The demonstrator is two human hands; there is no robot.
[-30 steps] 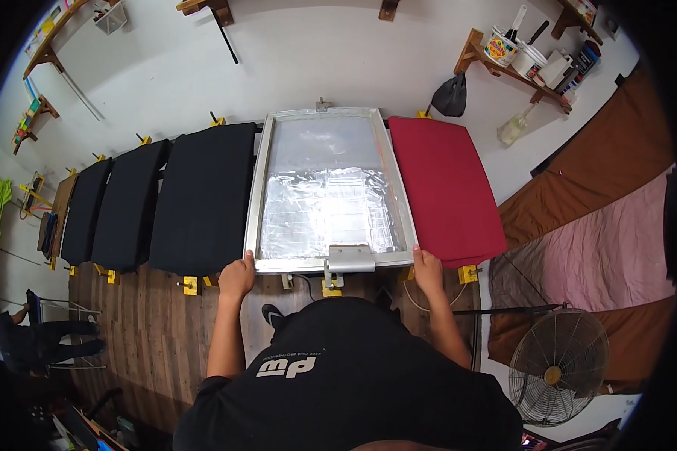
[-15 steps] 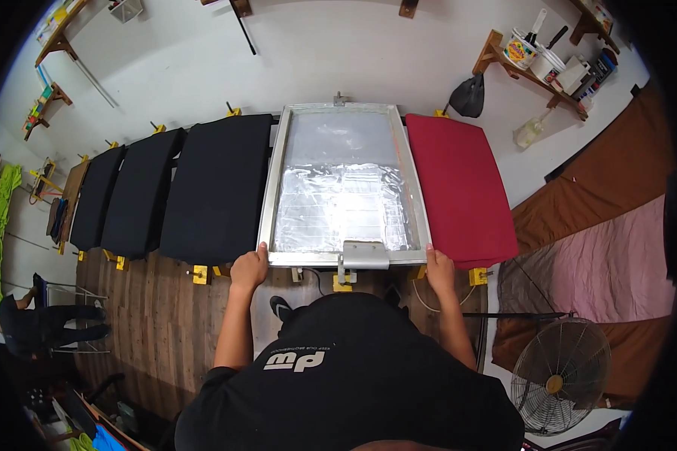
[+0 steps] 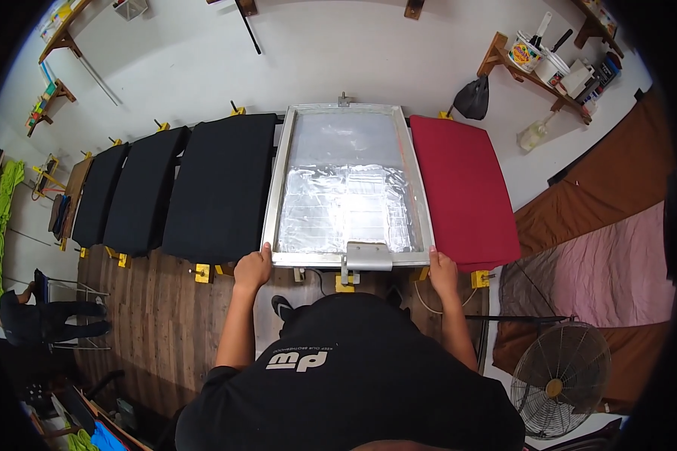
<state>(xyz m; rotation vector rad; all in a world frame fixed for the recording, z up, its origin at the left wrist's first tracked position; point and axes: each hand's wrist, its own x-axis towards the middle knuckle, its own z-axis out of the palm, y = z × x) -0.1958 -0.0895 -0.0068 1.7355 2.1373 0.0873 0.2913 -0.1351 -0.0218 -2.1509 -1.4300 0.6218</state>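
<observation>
- Frame (image 3: 308,260), metal, lies btwn big black pad (image 3: 222,188) on L & red pad (image 3: 465,195) on R; approx. level w/ both, long sides running away from person.
- L hand (image 3: 253,268): grip closed on frame's nr L corner, thumb up along edge; fingers curled, mostly hidden.
- R hand (image 3: 443,272): same at nr R corner, thumb against edge, grip closed on frame; fingertips can't be seen.
- Mesh (image 3: 346,135) fills frame; far part is dull grey, nr part has shiny clear film (image 3: 316,203) w/ wrinkles & strong glare.
- Metal clamp (image 3: 368,256) sits on nr edge of frame, R of its middle; small metal clip (image 3: 344,98) at middle of far edge.
- Yellow bracket (image 3: 344,286) below nr edge, btwn frame & person's dark shirt (image 3: 346,376).
- L of big black pad: 2 more black pads, mid (image 3: 147,188) & far L (image 3: 100,195), same row.
- Wall shelf (image 3: 496,60) upper R w/ white tub (image 3: 525,55) etc.; dark bag (image 3: 472,98) hangs nr its lower L end.
- Brown cloth (image 3: 579,173) & pink cloth (image 3: 609,252) R of red pad; fan (image 3: 554,387) lower R.
- Another person (image 3: 53,314) far L, in dark clothes, well apart from frame.
</observation>
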